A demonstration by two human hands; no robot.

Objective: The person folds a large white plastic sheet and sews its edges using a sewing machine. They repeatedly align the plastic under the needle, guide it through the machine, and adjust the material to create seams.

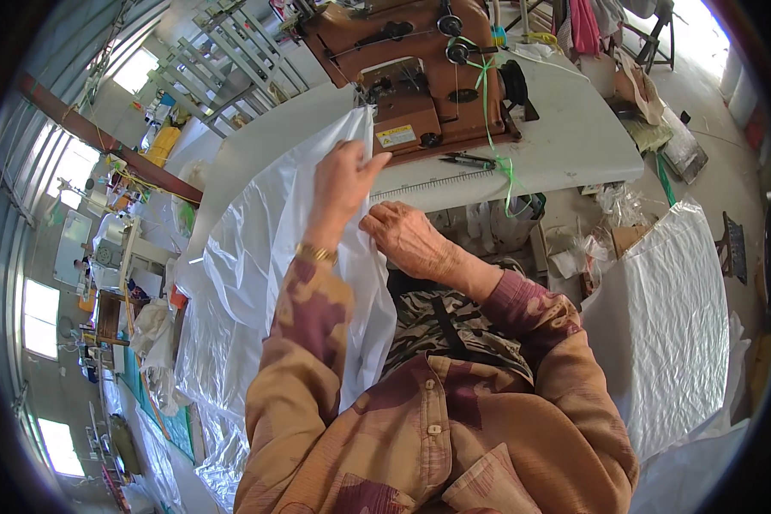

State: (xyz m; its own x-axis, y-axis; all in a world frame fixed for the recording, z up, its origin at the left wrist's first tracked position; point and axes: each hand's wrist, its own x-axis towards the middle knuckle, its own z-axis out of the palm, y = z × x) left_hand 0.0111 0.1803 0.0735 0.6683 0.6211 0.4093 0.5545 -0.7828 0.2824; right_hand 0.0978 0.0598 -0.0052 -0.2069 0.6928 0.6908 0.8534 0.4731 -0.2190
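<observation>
A brown sewing machine [441, 77] stands on a pale table [565, 146] ahead of me. White, shiny plastic sheeting [248, 231] spreads over the table's left side and narrows to a point beside the machine. My left hand [343, 184] rests on this sheeting near its right edge, thumb spread away from the fingers; its fingertips are slightly blurred. Just below and to the right, my right hand [411, 240] pinches the sheeting's edge between thumb and fingers. A printed ruler strip [433, 184] runs along the table front, right of the hands.
Green string [491, 111] hangs down the machine past dark snips [469, 161]. A stack of white sheeting [672, 325] stands at my right. Metal racks [223, 64] rise behind the table; a bin [518, 227] sits beneath its front edge.
</observation>
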